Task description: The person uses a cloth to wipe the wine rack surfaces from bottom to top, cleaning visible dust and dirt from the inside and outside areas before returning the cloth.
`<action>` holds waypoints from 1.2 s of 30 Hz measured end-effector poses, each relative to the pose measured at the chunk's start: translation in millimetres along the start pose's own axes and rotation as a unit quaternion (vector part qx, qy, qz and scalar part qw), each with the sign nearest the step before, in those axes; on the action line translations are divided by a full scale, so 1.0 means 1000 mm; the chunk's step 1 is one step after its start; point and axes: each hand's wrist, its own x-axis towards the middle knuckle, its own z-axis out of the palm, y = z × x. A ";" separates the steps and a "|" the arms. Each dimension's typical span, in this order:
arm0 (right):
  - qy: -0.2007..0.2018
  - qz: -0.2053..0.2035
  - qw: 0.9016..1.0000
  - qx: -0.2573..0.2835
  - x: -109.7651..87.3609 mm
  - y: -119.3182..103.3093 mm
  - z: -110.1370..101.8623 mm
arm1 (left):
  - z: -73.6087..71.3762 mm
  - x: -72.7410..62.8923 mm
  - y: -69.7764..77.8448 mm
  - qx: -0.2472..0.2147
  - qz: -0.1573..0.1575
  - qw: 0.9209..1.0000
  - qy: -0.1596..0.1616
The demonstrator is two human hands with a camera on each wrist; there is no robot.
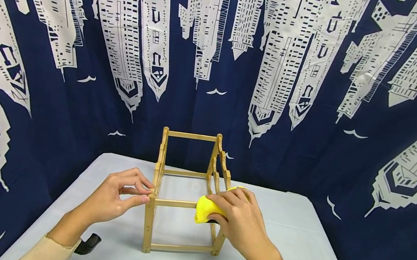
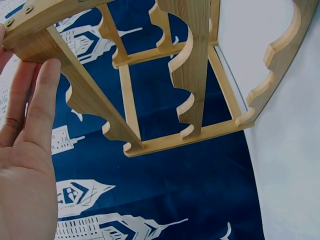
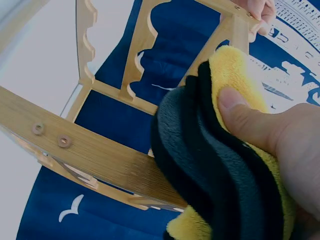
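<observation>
A light wooden rack point(image 1: 175, 203) with scalloped side rails stands on the table. At its near left top corner, my left hand point(image 1: 118, 195) pinches the frame between thumb and fingers; in the left wrist view the fingers point(image 2: 42, 100) lie against the wood's underside. My right hand point(image 1: 240, 218) grips a folded cloth point(image 1: 204, 210) at the near right top corner. That cloth is plush, bright yellow on one face and grey with black edging in the right wrist view, where the thumb point(image 3: 235, 102) presses its yellow side. The cloth covers part of the rack's top bar.
A white-covered table point(image 1: 269, 238) carries the rack. Behind and around it hangs a dark blue curtain point(image 1: 203, 111) printed with white buildings and birds. Black straps point(image 1: 88, 244) sit at both wrists, beside cream sleeves point(image 1: 52, 253).
</observation>
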 end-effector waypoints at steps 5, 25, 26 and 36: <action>0.049 -0.024 0.998 0.021 -0.005 0.003 0.005 | 0.001 0.001 0.001 0.009 -0.005 1.000 0.000; 0.139 0.174 0.972 0.079 -0.049 0.100 -0.032 | -0.004 -0.006 -0.009 0.040 0.087 0.994 0.054; 0.120 0.188 0.972 0.069 -0.057 0.109 -0.029 | -0.005 -0.007 -0.010 0.041 0.089 0.994 0.055; -0.082 0.263 0.961 -0.020 -0.122 0.174 0.010 | -0.009 -0.007 -0.014 0.041 0.093 0.993 0.067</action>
